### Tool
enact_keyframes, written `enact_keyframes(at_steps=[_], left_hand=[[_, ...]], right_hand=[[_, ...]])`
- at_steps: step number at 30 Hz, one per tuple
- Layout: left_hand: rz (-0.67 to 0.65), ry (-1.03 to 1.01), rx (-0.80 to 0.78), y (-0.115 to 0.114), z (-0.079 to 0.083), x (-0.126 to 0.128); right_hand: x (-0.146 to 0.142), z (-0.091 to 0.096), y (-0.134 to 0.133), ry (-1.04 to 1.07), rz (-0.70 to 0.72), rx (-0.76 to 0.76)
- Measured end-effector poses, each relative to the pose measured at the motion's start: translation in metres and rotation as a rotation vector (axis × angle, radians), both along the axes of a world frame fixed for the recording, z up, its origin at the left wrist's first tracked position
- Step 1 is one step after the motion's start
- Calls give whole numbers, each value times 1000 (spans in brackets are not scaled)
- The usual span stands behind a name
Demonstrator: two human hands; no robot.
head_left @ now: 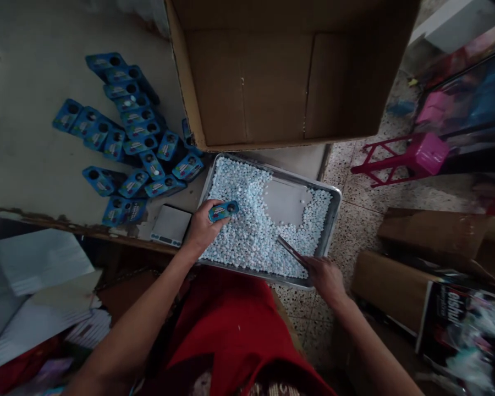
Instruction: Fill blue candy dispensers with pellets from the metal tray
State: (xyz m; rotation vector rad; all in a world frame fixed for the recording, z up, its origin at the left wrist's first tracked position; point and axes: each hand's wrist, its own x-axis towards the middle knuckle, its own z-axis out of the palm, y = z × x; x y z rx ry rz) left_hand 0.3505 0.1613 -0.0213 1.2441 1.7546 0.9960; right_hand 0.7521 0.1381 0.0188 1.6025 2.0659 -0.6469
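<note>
My left hand is closed around a small blue candy box, its end with a round dark hole facing up. It is held above the left part of a metal tray, which is heaped with small pale blue and white candies. My right hand, at the tray's near right edge, grips a slim metal utensil; its tip reaches into the candies. Its exact shape is unclear. Several more blue boxes stand on the table to the left, some with white pieces showing at their holes.
A small digital scale lies left of the tray. Behind it stands a large open cardboard box. A pink stool and more cardboard boxes are on the speckled floor at right. Papers lie below the table edge at left.
</note>
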Motion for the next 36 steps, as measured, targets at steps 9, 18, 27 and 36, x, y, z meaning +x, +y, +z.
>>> enact_keyframes(at_steps=[9, 18, 27, 36], left_hand=[[58, 183, -35, -15, 3, -15], [17, 246, 0, -2, -1, -17], [-191, 344, 27, 9, 17, -7], [-212, 243, 40, 11, 14, 8]], right_hand=[[-160, -93, 63, 436, -383, 162], [-121, -18, 78, 870, -422, -119], [-150, 73, 112, 514, 5, -168], [-167, 132, 127, 352, 56, -225]])
